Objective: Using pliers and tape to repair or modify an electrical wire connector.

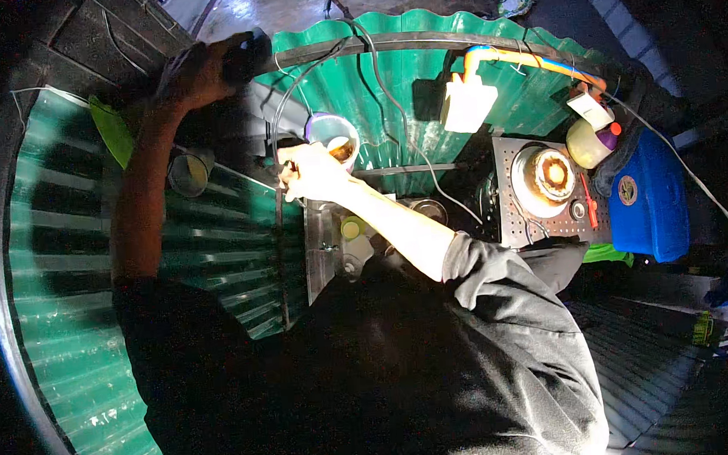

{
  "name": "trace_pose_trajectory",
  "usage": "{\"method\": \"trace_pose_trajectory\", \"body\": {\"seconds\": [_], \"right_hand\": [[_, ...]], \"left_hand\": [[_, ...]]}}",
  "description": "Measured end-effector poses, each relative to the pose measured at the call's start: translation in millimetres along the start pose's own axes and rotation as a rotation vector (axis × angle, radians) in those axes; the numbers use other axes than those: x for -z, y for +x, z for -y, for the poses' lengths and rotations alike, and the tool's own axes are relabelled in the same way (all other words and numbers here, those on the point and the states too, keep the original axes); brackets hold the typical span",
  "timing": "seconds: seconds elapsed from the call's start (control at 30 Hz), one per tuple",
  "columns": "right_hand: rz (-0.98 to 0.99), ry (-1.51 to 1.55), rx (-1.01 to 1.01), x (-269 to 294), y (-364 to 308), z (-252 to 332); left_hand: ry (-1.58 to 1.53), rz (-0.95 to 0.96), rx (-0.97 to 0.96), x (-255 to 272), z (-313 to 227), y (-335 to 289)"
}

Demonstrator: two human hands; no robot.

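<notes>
Raised at the upper left, my left hand [198,73] is in shadow, its fingers curled against a dark object [252,57] at the end of the metal rail; its kind is too dark to tell. My right hand [315,173] reaches across to the middle, brightly lit, with its fingers bent together beside a thin dark upright post. Whatever lies in those fingers is hidden by glare. Just behind this hand is a whitish tub [319,128] with a purple rim, holding something brown. A black cable [380,85] hangs down near it.
Green corrugated sheets [61,313] stand at left and behind. A white box [468,104] hangs on an orange pipe [529,57]. To the right are a perforated metal plate [507,177] with a round metal pan [527,199], a red-handled tool [589,201] and a blue bin [650,202].
</notes>
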State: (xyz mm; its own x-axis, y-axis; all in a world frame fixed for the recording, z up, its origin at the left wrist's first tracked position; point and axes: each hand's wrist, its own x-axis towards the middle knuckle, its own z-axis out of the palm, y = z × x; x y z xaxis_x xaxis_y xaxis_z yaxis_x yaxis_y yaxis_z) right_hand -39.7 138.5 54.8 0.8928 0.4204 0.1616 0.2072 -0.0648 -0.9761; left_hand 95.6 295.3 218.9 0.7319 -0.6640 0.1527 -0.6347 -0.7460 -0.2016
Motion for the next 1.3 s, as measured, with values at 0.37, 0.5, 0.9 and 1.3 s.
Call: {"method": "trace_pose_trajectory", "body": {"seconds": [0.37,0.5,0.9,1.3], "right_hand": [[-0.275,0.052,-0.201,-5,27,-1],[-0.404,-0.208,-0.139,11,45,-16],[-0.998,0.228,0.076,134,19,-38],[-1.16,0.369,0.202,96,32,-14]], "left_hand": [[-0.101,-0.064,-0.26,-86,3,17],[-0.052,0.107,-0.062,-69,-58,42],[-0.115,-0.414,-0.399,-115,-48,49],[0.045,-0.346,-0.3,-64,-63,21]]}}
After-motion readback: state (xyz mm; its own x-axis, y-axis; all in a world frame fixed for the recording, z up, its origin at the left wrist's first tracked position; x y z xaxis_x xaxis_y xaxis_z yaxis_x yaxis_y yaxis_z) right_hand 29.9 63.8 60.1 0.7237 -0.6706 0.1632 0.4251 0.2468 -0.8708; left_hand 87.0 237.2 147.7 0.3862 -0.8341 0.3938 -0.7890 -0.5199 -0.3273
